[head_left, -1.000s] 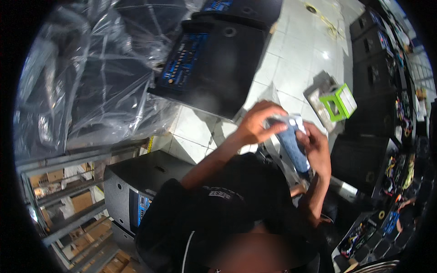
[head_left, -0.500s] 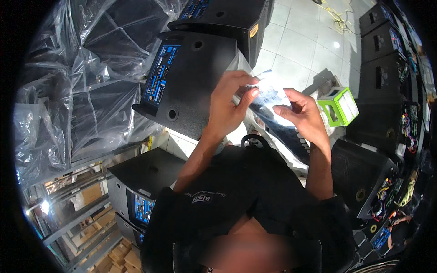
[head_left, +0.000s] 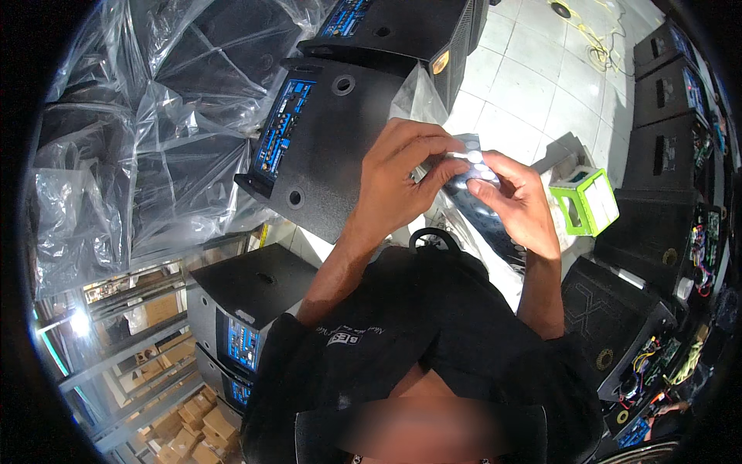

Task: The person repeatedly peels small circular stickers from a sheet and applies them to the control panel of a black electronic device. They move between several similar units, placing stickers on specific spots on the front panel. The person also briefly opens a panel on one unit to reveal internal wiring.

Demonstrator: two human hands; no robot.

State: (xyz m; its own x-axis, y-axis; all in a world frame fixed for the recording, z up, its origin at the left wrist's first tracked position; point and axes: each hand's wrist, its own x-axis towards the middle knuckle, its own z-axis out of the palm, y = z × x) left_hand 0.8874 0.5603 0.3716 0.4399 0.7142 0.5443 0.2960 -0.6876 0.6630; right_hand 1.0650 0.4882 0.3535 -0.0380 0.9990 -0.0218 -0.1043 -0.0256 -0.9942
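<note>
In front of my chest I hold a thin, glossy sheet [head_left: 473,203] with dark areas and rows of pale round spots. My left hand [head_left: 402,172] pinches at its upper edge, thumb and forefinger close together. On the opposite side my right hand [head_left: 519,199] grips the sheet between thumb and curled fingers. The two sets of fingertips are only a small gap apart. The sheet's lower part slants down behind my right hand, which hides some of it. A clear plastic bag [head_left: 421,97] stands up just beyond my left hand, against a black speaker cabinet [head_left: 340,139].
Another black speaker [head_left: 394,50] stands behind the first. Plastic-wrapped items [head_left: 139,155] fill the left side. At the right are a bright green open-sided box [head_left: 570,213] and a row of black cabinets [head_left: 657,155]. Yellow cable [head_left: 599,50] lies on the white tiled floor [head_left: 522,85].
My left fingers have shifted right, nearer my right hand, and cover more of the sheet's top. The bright glare on the sheet has lessened. The whole view has shifted slightly.
</note>
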